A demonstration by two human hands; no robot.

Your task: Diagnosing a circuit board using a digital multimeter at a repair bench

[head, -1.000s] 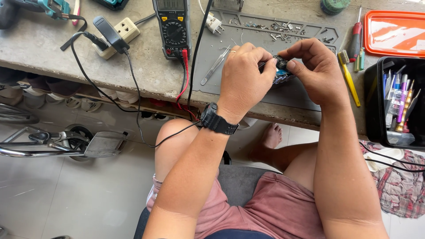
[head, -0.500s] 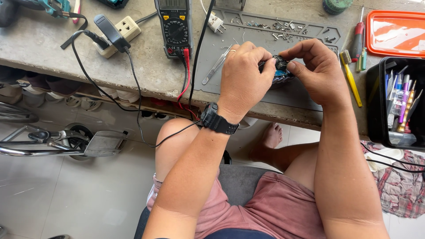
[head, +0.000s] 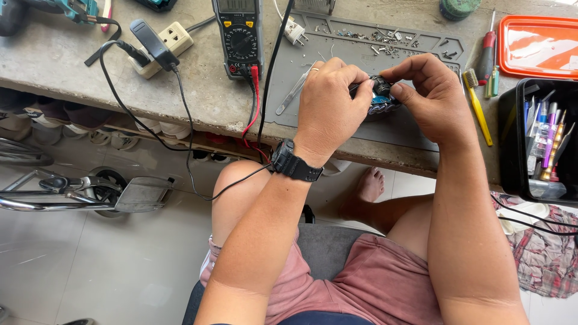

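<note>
My left hand (head: 330,108) and my right hand (head: 431,95) meet over a grey work mat (head: 361,123) on the bench. Between their fingertips sits a small dark electronic part with blue on it (head: 381,96); both hands grip it, and most of it is hidden by the fingers. A black wristwatch (head: 295,162) is on my left wrist. Metal tweezers (head: 293,93) lie on the mat just left of my left hand. Small screws and bits (head: 373,36) are scattered along the mat's far edge.
A multimeter (head: 239,36) with red and black leads stands at the back, next to a power strip (head: 161,43). A yellow brush (head: 478,105), a red screwdriver (head: 486,57), an orange tray (head: 539,47) and a black bin of tools (head: 542,144) are right. A metal frame (head: 72,189) stands on the floor at left.
Both hands stay on the small part; the fingers have shifted slightly around it. Nothing else has moved.
</note>
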